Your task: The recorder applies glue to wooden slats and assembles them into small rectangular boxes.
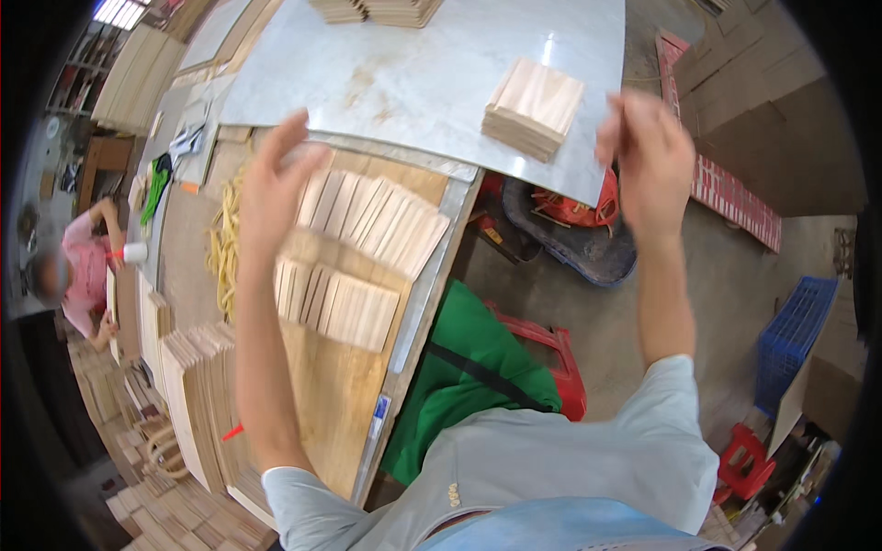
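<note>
My left hand [280, 179] is raised over the near edge of the grey slab tabletop [413, 69], its thumb and fingers apart with nothing in them. Below it, two rows of thin wooden boards stand on edge on a wooden bench: a farther row [377, 216] and a nearer row [340, 303], the farther one partly hidden by my arm. My right hand [650, 151] hovers just past the slab's right edge. Its loosely curved fingers are slightly blurred, and it holds nothing visible. Between my hands, nearest the right, a squarish stack of wooden boards [535, 103] rests on the slab.
Another wooden stack [377, 9] sits at the slab's far edge. Tall board piles [197, 367] and yellow strips [225, 234] lie leftward, where a person in pink [87, 266] works. Green cloth [473, 367], a red stool [551, 358] and a dark tub [597, 253] are beside the bench.
</note>
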A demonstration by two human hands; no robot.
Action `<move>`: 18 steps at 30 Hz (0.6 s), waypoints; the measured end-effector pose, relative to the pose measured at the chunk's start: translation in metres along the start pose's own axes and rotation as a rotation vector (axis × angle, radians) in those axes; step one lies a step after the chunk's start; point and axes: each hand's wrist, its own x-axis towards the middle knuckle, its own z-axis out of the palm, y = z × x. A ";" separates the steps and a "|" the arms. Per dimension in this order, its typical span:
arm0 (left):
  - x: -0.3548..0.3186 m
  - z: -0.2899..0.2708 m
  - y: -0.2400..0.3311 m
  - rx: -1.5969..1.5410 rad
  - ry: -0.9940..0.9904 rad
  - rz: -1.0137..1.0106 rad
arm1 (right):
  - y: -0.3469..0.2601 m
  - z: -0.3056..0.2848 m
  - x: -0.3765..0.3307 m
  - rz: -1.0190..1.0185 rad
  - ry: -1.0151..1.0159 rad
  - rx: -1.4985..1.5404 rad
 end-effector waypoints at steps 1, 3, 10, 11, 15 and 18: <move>0.039 0.005 0.005 -0.017 -0.024 -0.013 | -0.006 -0.004 0.034 0.006 -0.027 -0.036; 0.109 0.002 -0.015 -0.113 -0.016 0.021 | 0.007 0.005 0.103 0.007 -0.167 -0.114; 0.247 0.066 -0.017 0.049 -0.001 0.042 | 0.107 0.054 0.268 0.449 -0.310 -0.179; 0.261 0.070 -0.018 0.100 0.045 0.074 | 0.120 0.064 0.279 0.450 -0.309 -0.181; 0.305 0.076 -0.032 0.229 0.114 0.103 | 0.152 0.098 0.304 0.446 -0.252 -0.235; 0.331 0.083 -0.036 0.257 -0.074 0.033 | 0.186 0.103 0.332 0.462 -0.194 -0.270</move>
